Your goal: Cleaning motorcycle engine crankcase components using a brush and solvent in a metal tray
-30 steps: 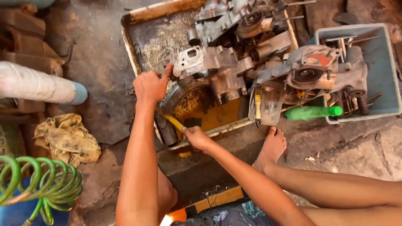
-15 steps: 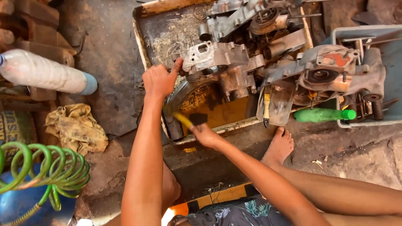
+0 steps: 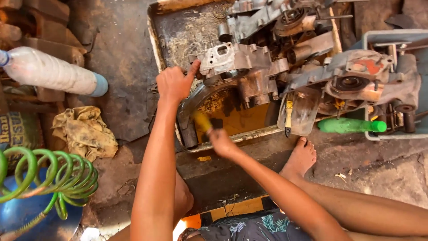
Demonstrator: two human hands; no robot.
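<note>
My left hand point(image 3: 174, 83) grips the edge of a greasy metal engine casing point(image 3: 236, 60) that lies in a dirty metal tray point(image 3: 157, 40). My right hand point(image 3: 221, 143) is closed on a brush with a yellow handle point(image 3: 203, 121), blurred, its head down in the tray's yellowish liquid beside a curved dark metal part point(image 3: 191, 105). More engine parts point(image 3: 352, 82) are piled to the right of the casing.
A clear cup holding a small brush point(image 3: 294, 111) leans at the tray's front. A green bottle point(image 3: 350, 126) lies by a grey plastic bin point(image 3: 379, 38). A plastic bottle point(image 3: 51, 71), a dirty rag point(image 3: 84, 131) and a green coiled hose point(image 3: 49, 176) sit left. My bare foot point(image 3: 301, 158) rests near the tray.
The view has shifted and moved closer. My right hand with the brush has moved a little, blurred in motion; my left hand stays on the casing.
</note>
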